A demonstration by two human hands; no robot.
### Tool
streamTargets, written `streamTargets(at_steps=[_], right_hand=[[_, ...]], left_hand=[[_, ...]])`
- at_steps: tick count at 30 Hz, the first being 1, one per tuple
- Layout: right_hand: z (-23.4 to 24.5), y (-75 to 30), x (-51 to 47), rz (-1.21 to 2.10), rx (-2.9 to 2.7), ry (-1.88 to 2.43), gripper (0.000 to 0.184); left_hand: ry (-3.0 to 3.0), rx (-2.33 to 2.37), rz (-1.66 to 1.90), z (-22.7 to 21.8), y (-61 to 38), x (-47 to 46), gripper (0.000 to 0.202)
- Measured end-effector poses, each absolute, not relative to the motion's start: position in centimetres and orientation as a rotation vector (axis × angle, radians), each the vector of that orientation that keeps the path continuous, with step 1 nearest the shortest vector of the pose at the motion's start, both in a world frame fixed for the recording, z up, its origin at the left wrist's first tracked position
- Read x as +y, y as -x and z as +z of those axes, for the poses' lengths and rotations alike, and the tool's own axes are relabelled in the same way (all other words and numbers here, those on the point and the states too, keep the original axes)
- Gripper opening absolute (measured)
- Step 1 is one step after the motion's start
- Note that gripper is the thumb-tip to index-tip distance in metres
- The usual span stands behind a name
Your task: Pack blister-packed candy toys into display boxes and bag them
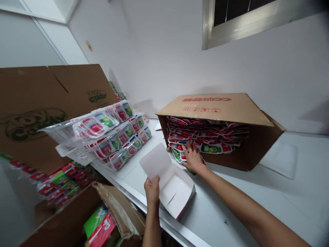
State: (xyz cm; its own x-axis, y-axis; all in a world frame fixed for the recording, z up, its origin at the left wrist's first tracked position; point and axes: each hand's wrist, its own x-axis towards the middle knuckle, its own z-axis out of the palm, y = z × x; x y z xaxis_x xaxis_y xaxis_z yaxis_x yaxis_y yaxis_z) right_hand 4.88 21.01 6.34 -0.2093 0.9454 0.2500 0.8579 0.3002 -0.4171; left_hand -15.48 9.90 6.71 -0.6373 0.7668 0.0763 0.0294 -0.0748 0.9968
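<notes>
Head view: white box, lower centre of frame, clamped in left hand at left side; seems light, easily creased. Right hand, fingers apart, touches packets, right of centre; likely slippery, best pinched at edges.

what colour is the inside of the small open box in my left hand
The inside of the small box is white; the head view shows it best.

We count one left hand, one right hand, one white box, one worktop, one window, at least three cartons and three rows of clear packs; the packets are too many to count.
</notes>
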Motion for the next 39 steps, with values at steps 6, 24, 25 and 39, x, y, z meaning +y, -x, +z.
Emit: streamTargets(at_steps=[6, 24, 25, 39], right_hand=[[2.8, -8.7, 24.5, 0.041, -2.186, 1.354, 0.054], [0.8, -26.1, 3.0, -0.029, -2.411, 1.391, 0.038], [0.9, -26.2, 2.4, 0.015, -2.411, 1.371, 0.038], [1.9, -24.8, -0.2, 0.214, -2.301, 1.229, 0.069]], left_hand=[[-0.948, 1.620, 1.732, 7.5, 15.2, 9.8, 0.046], [-2.380, 1.495, 0.938, 2.4, -2.3, 1.0, 0.071], [-2.433, 1.452, 0.843, 2.2, -2.6, 2.4, 0.076], [-2.661, 0.825, 0.820, 3.6, -1.2, 3.5, 0.040]])
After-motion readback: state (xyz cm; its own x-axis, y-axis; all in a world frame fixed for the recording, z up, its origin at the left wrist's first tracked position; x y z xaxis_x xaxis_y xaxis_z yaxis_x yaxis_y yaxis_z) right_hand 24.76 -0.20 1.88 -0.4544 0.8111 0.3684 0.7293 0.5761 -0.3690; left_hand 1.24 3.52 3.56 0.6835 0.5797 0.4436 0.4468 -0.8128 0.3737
